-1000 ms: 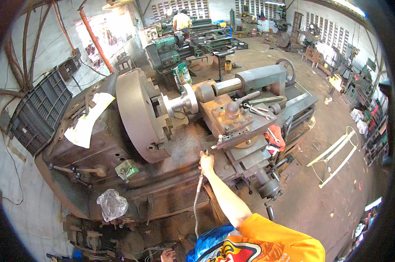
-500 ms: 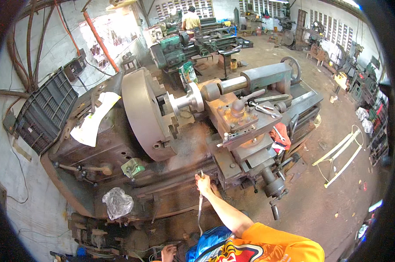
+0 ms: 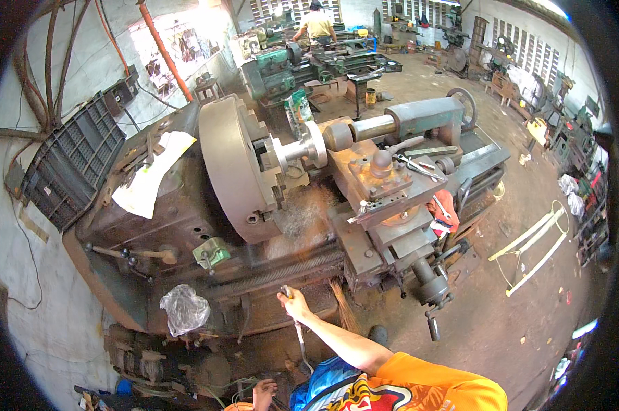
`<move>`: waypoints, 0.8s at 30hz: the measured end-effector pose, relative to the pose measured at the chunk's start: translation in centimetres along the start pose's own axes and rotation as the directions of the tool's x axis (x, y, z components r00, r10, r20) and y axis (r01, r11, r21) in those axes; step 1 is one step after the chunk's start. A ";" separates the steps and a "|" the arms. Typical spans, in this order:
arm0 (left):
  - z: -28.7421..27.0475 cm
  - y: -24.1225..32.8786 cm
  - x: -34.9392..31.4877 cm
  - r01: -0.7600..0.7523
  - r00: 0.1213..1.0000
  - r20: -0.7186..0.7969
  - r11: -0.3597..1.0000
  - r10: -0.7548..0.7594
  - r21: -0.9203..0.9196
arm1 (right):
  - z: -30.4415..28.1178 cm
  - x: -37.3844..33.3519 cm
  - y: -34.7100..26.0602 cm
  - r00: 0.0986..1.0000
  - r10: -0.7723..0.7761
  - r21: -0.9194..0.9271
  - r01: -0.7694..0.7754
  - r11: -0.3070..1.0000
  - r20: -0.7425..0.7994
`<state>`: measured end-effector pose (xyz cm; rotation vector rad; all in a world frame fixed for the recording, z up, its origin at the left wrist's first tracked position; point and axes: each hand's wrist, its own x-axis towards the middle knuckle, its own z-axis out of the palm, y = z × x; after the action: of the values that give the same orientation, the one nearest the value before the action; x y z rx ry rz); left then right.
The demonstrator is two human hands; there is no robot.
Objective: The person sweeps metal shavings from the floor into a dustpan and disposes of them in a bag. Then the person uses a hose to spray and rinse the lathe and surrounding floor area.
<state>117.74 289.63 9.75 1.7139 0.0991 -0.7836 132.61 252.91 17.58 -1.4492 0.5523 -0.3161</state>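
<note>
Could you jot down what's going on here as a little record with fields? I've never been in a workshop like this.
Place: metal workshop with a concrete floor
Main machine: big lathe with a round chuck
Right hand: gripping a thin metal rod at the lathe's front edge
Left hand: low by the picture's bottom edge, nothing clearly in it
On the lathe: white paper, clear plastic bag, red cloth
Background: another person at a green machine

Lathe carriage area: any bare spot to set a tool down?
Little. The brown flat carriage top is bare only left of the scissors. The bed between the big grey chuck and carriage holds swarf. The headstock top carries white paper.
</note>
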 end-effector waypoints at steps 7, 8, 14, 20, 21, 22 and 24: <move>0.7 -1.1 -1.6 0.029 0.999 -0.035 0.996 -0.032 -0.083 | -5.5 2.2 -0.5 0.890 -0.076 -0.106 0.032 0.994 -0.450; 0.9 -1.2 -1.8 0.028 0.999 -0.035 0.998 -0.030 -0.062 | -6.1 2.6 -0.4 0.867 -0.102 -0.143 0.036 0.989 -0.488; 1.6 -0.9 -2.0 0.027 0.999 -0.039 0.998 -0.024 0.055 | -8.6 3.4 0.9 0.837 -0.010 0.054 0.047 0.997 -0.546; 1.6 -0.3 -2.0 0.043 0.999 0.004 0.998 -0.043 -0.054 | -9.7 3.4 0.7 0.795 -0.081 -0.144 -0.008 0.989 -0.602; 1.6 -0.3 -2.1 0.043 0.999 0.002 0.998 -0.043 -0.048 | -9.6 3.4 0.7 0.788 -0.044 -0.154 -0.064 0.986 -0.614; 1.7 -0.3 -2.1 0.041 0.999 -0.009 0.999 -0.041 -0.035 | -9.6 3.4 0.6 0.782 -0.072 -0.108 0.006 0.994 -0.619; 1.9 -0.4 -2.3 0.038 0.999 -0.028 0.999 -0.039 -0.009 | -9.4 3.2 0.7 0.804 0.022 0.032 -0.004 0.999 -0.595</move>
<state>114.98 288.82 10.51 1.7199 0.1552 -0.7861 130.21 243.36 16.11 -1.3030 1.0627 -0.7825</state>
